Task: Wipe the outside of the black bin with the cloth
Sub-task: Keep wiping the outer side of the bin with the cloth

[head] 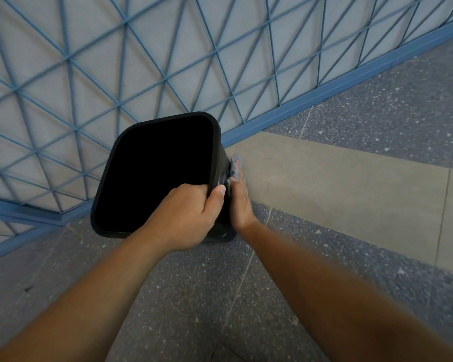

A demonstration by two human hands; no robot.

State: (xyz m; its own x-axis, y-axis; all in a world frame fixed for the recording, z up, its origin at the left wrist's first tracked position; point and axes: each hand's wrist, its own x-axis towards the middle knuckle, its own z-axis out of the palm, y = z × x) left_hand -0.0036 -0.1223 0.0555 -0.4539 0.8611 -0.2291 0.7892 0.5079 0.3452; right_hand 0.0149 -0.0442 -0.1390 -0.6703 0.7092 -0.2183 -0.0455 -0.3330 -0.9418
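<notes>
Left hand (pixel 186 215) grips the square black plastic bin's (pixel 115 163) rim while right hand (pixel 239 202) apparently presses the grey cloth (pixel 235 167) flat; hard pressure could tip it.

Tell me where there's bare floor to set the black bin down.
The grey speckled floor between the two forearms is bare. So is the tan floor strip right of the cloth, bordered by speckled floor on both sides. It is tight to the left: the black bin, gripped by the left hand, sits near the blue lattice railing. The right hand presses the cloth on the bin's side.
</notes>
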